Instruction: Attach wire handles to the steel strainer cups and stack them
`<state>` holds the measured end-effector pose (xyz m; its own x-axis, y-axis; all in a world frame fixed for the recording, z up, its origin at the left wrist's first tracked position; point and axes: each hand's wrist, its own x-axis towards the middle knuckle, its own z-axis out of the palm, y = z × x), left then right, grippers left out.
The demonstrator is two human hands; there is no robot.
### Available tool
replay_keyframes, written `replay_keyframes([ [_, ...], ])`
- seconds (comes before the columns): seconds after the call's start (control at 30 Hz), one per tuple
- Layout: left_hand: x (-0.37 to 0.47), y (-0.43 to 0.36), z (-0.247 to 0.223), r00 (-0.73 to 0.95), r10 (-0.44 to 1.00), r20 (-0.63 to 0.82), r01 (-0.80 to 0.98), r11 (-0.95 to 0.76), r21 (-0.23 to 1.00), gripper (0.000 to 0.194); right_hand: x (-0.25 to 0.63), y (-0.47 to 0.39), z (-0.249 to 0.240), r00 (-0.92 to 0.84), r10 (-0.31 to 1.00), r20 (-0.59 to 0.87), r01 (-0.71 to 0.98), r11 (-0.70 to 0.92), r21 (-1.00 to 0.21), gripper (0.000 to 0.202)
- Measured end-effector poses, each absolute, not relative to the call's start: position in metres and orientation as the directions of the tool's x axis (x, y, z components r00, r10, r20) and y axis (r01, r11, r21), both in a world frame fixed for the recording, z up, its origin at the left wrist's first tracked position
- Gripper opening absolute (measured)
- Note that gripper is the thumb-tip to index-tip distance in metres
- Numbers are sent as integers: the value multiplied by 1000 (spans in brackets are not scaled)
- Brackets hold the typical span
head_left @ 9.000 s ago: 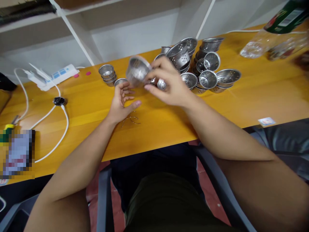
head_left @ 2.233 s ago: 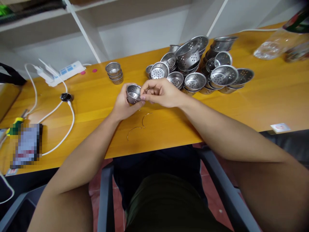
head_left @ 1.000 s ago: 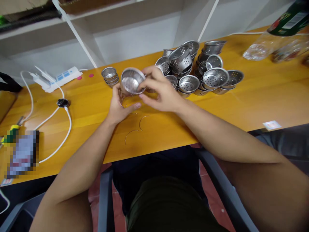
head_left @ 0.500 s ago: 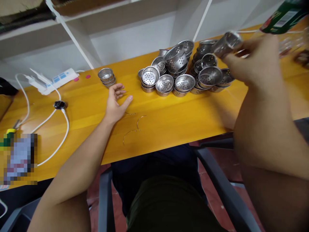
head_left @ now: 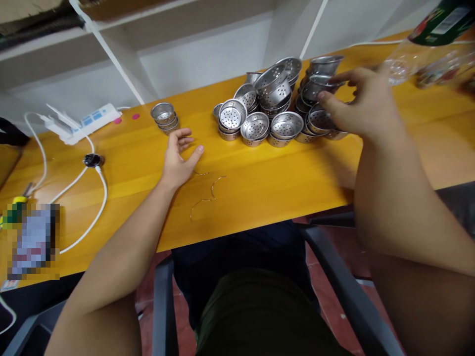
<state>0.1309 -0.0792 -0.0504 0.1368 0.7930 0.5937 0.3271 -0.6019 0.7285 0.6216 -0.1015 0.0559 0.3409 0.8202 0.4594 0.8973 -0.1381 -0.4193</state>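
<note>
My right hand (head_left: pixel 361 101) is at the right-hand pile, thumb and fingers around the edge of a perforated metal cup (head_left: pixel 317 88). That cup rests among the stacked strainer cups, and the fingers partly cover it. Several more perforated metal cups (head_left: pixel 256 126) stand nested and piled to its left, some tilted. My left hand (head_left: pixel 180 158) lies on its side on the table, fingers curved and apart, holding nothing. Just beyond its fingertips is a small separate stack of metal cups (head_left: pixel 163 114). Thin curved wires (head_left: pixel 217 188) lie right of the left wrist.
The orange table (head_left: pixel 252 188) runs along white shelving (head_left: pixel 208 54). A clear bottle with a green label (head_left: pixel 441 27) stands at the far right. On the left are a power strip (head_left: pixel 91 123), white cables (head_left: pixel 106 193) and a blurred-out flat object (head_left: pixel 35 242).
My right hand has come down and left, bringing the metal cup from the air onto the right-hand pile. My left hand has stayed in place.
</note>
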Motion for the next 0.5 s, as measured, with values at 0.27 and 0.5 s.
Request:
replay_keyframes([
  [0.27, 67, -32, -40, 148, 725, 673, 464, -652, 600, 103, 620, -103, 62, 244, 757, 606, 902, 53, -429, 60],
  [0.5, 5, 18, -44, 177, 775, 607, 600, -574, 557, 126, 608, -106, 61, 163, 599, 784, 898, 238, -369, 51],
])
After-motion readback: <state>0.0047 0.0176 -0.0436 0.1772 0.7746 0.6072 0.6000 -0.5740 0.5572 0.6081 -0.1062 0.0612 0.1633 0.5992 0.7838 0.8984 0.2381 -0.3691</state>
